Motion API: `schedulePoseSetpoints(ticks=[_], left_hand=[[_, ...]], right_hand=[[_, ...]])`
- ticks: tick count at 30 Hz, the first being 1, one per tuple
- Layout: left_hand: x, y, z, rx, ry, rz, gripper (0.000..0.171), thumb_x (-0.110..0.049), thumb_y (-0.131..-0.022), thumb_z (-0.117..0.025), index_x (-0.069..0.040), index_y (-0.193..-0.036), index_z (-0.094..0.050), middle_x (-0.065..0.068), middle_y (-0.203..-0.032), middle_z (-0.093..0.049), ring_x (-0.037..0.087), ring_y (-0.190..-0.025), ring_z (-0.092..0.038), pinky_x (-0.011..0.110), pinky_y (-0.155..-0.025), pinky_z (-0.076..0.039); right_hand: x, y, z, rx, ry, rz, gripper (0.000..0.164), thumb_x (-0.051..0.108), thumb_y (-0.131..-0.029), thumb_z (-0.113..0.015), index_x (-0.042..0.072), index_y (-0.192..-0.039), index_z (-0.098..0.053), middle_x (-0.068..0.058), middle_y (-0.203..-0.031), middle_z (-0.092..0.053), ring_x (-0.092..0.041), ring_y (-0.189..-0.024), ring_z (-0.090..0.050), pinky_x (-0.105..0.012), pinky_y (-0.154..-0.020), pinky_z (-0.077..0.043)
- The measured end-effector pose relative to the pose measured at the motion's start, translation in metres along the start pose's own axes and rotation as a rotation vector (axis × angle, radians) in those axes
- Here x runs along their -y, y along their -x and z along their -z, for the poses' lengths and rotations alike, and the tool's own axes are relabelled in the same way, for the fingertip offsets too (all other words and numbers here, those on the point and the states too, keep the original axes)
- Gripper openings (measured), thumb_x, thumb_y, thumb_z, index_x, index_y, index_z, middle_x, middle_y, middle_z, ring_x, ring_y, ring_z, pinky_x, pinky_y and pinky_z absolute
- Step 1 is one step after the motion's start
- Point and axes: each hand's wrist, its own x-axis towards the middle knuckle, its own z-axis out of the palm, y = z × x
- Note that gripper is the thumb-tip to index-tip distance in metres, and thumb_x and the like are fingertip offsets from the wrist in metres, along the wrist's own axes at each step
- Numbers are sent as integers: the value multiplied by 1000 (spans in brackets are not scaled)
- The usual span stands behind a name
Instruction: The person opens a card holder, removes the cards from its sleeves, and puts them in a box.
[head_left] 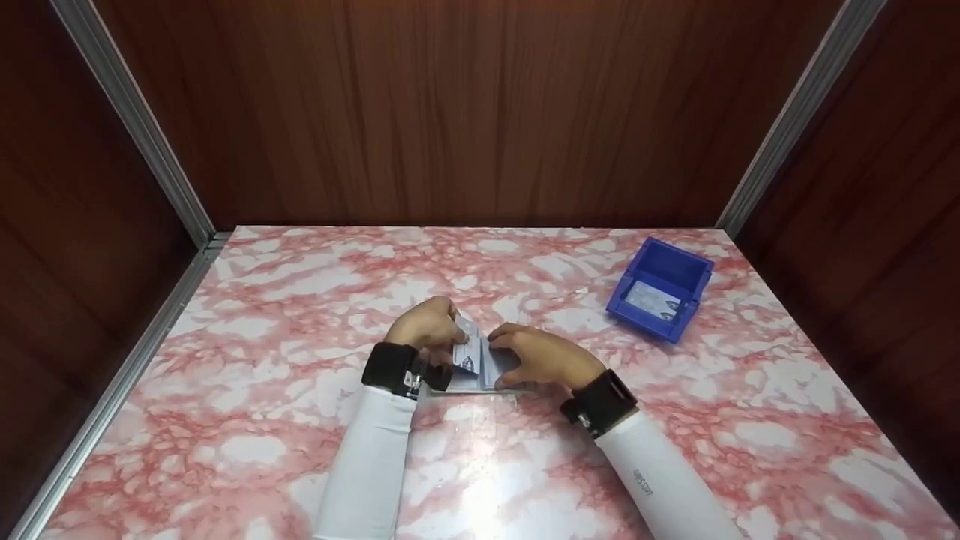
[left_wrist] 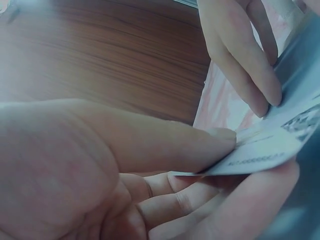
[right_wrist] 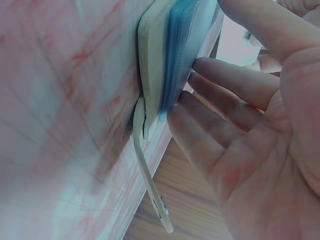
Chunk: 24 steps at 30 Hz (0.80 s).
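A card point(left_wrist: 260, 150) with printed text is pinched between the thumb and fingers of my left hand point(head_left: 427, 330). It stands tilted over a small open card holder point(head_left: 493, 367) with clear, bluish sleeves point(right_wrist: 180, 45). In the right wrist view, the holder has a thick pale cover point(right_wrist: 152, 65), and a loose strap point(right_wrist: 150, 170) sticks out from it. My right hand point(head_left: 547, 355) lies at the holder's right side, its fairly straight fingertips touching the sleeves. Both hands hide parts of the holder. Whether the card sits partly in a sleeve, I cannot tell.
A blue plastic bin point(head_left: 675, 264) stands at the right rear of the table, with a similar printed card point(head_left: 651, 300) inside. The red-and-white marbled tabletop point(head_left: 300, 281) is bordered by brown wood-grain panels point(head_left: 465, 112) and metal rails point(head_left: 139, 112).
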Motion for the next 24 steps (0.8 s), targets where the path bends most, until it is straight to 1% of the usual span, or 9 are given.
schedulePoseSetpoints(ticks=[4, 5, 7, 10, 12, 14, 17, 20, 24], left_hand=[[0, 1, 0, -13, 43, -4, 26, -9, -95, -74, -4, -111, -54, 8, -82, -62, 15, -49, -64, 22, -44, -51], [-1, 1, 0, -14, 44, -8, 26, -8, -94, -74, -4, -111, -53, 8, -81, -63, 15, -48, -64, 22, -43, -50], [-2, 1, 1, -22, 10, -26, 27, -9, -94, -74, -4, -112, -55, 8, -83, -65, 15, -49, -64, 23, -46, -52], [-5, 1, 2, -30, -58, -55, 30, -13, -94, -75, -3, -116, -58, 9, -93, -70, 15, -57, -67, 25, -59, -56], [-7, 1, 2, -47, -104, -79, 34, -16, -93, -76, -3, -121, -61, 10, -104, -72, 16, -70, -69, 27, -72, -56], [-8, 1, 1, -61, -120, -107, 38, -17, -92, -77, -3, -124, -61, 11, -113, -73, 17, -83, -68, 29, -80, -54], [-9, 1, 0, -64, -80, -158, 43, -15, -91, -77, -3, -128, -61, 12, -118, -69, 19, -92, -64, 32, -83, -54], [-11, 1, -2, -29, 22, -203, 45, -9, -91, -74, -2, -133, -58, 11, -113, -64, 18, -87, -65, 38, -82, -62], [-13, 0, -3, 28, 143, -234, 43, -3, -92, -70, -1, -133, -56, 10, -108, -65, 17, -81, -68, 44, -81, -68]], right_hand=[[0, 0, 0, -3, 8, 5, 63, 27, -88, -91, 1, -140, -69, -16, -153, -64, -35, -138, -65, -48, -122, -52], [0, 0, 1, -5, 10, 8, 63, 28, -88, -91, 1, -140, -69, -16, -152, -64, -35, -138, -66, -48, -122, -52], [1, 1, 1, -9, 15, 16, 63, 28, -88, -91, 0, -140, -70, -16, -152, -64, -35, -138, -66, -48, -122, -52], [1, 2, 2, -13, 19, 30, 62, 30, -89, -91, 1, -139, -70, -16, -149, -65, -35, -137, -66, -48, -121, -53], [1, 3, 3, -17, 13, 31, 61, 32, -91, -89, 2, -140, -69, -15, -147, -66, -33, -136, -67, -47, -120, -53], [1, 4, 5, -33, 3, 26, 60, 35, -93, -87, 3, -141, -68, -15, -145, -67, -31, -134, -68, -47, -119, -54], [0, 4, 10, -89, -34, 12, 57, 35, -97, -82, 4, -142, -66, -15, -145, -68, -31, -135, -67, -49, -119, -54], [-1, 5, 14, -164, -90, 2, 53, 33, -100, -79, 4, -142, -64, -19, -144, -69, -36, -134, -67, -53, -117, -55], [-1, 5, 17, -238, -183, -29, 47, 29, -103, -75, 4, -141, -63, -21, -140, -71, -40, -131, -69, -56, -113, -58]])
